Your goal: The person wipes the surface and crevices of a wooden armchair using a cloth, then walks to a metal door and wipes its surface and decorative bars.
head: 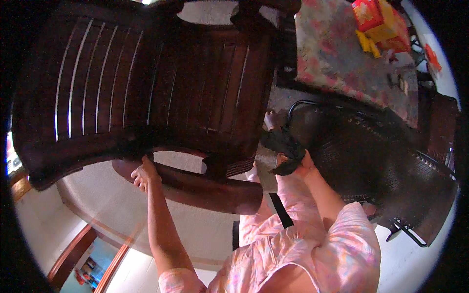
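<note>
A dark wooden slatted chair [205,84] fills the upper left of the view. My left hand [146,175] is curled around the front part of its curved armrest [212,192]. In my right hand [306,166] is a crumpled black cloth [289,152], bunched low between the wooden chair and a black folding lounge chair [359,157]. The cloth hides some of my right fingers. Its lower end hangs close to my pink patterned trouser leg [293,194].
At the upper right stands a table with a floral tablecloth [329,55], bearing a red and yellow box [381,22] and a yellow item [367,44]. The lounge chair's metal frame [296,104] curves near the table. A wood-framed doorway [110,269] appears at the lower left.
</note>
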A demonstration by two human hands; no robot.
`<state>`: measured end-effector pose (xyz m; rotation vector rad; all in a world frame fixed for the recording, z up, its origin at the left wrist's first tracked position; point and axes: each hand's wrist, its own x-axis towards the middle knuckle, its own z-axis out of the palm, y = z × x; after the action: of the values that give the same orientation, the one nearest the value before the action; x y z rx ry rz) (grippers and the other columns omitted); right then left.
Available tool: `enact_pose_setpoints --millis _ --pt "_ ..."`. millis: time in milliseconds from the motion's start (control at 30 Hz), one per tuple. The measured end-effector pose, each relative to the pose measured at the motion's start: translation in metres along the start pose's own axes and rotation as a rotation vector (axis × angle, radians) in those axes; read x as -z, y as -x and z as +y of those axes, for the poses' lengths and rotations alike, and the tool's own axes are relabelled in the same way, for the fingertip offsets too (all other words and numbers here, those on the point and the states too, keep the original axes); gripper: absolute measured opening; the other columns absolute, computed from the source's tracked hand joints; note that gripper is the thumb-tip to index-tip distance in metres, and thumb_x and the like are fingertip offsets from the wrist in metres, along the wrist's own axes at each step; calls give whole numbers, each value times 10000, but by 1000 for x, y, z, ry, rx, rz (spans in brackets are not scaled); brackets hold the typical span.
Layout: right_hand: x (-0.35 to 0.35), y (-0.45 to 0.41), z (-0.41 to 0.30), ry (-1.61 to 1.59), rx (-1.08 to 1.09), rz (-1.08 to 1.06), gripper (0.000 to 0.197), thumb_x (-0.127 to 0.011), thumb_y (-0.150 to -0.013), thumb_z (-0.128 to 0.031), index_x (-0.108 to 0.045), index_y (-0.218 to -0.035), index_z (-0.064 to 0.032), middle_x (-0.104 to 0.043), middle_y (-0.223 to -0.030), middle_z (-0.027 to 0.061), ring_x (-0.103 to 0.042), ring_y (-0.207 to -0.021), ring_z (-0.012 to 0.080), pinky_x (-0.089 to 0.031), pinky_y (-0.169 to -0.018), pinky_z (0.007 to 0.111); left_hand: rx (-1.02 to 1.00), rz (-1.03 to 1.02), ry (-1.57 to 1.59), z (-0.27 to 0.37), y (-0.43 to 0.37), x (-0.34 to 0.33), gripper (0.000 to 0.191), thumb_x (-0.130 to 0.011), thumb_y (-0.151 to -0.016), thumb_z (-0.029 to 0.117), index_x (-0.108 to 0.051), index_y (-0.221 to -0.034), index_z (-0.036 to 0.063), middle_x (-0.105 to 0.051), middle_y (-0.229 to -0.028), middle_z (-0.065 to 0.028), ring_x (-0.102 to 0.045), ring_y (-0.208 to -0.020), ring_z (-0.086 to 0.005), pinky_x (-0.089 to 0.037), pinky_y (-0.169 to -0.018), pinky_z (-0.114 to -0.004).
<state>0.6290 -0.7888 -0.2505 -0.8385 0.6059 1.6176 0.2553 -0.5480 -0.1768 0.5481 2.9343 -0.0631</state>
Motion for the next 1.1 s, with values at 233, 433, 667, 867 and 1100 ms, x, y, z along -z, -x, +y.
enact_pose_setpoints --millis 233,433,667,867,1100 --pt "-68 102 10 -41 -117 -739 446 -396 -760 -421 -486 -960 -33 -401 -646 52 -373 -570 144 -301 -490 249 -405 -562 385 -68 -51 -1 938 -507 -631 642 -71 -1322 182 68 -1326 -271 -140 -1190 -452 -222 -904 -550" --pt "-108 158 21 -45 16 -559 425 -401 -759 -420 -493 -965 -60 -402 -643 43 -363 -545 146 -287 -479 255 -853 -265 -77 -135 87 1 750 -527 -711 484 -201 -1304 160 -39 -1368 -158 -78 -1237 -390 -181 -893 -616" --pt "-109 193 21 -120 132 -585 333 -403 -772 -353 -500 -905 -64 -411 -643 45 -349 -533 152 -288 -485 264 -1267 -650 -180 -207 150 18 722 -573 -669 254 -228 -1294 145 -22 -1365 -169 -84 -1234 -390 -217 -916 -567" --pt "-59 207 22 -156 117 -456 352 -418 -746 -386 -508 -855 -64 -441 -623 72 -400 -549 179 -328 -526 275 -1062 -836 -201 -262 70 15 482 -530 -692 198 -453 -1146 55 -485 -1106 -198 -458 -1043 -317 -368 -887 -359" --pt "45 226 6 -177 287 -265 271 -419 -768 -341 -523 -777 -91 -509 -667 56 -455 -544 210 -404 -510 333 -691 -616 46 -402 -14 -7 265 -516 -701 226 -603 -884 55 -589 -870 -165 -576 -830 -286 -458 -720 -345"
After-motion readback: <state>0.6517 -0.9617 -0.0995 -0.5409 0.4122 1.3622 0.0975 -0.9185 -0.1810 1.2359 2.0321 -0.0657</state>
